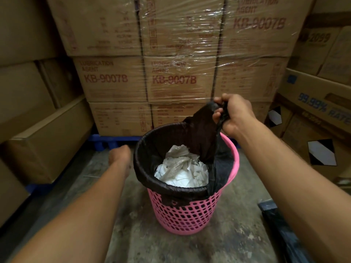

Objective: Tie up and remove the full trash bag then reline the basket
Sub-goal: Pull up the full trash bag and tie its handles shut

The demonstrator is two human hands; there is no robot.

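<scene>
A pink mesh basket (187,215) stands on the concrete floor in the middle of the view. A black trash bag (150,147) lines it and holds crumpled white paper (182,168). My right hand (234,114) is shut on the bag's far right edge and has lifted it off the rim, so the pink rim shows bare on that side. The rest of the bag's edge is still folded over the rim. My left hand (119,156) hovers just left of the basket, blurred, fingers curled, holding nothing that I can see.
Stacked cardboard boxes (176,80) wrapped in clear film stand on a blue pallet (106,141) right behind the basket. More boxes close in on the left (43,133) and right (319,130). A dark flat plastic item (281,230) lies on the floor at the lower right.
</scene>
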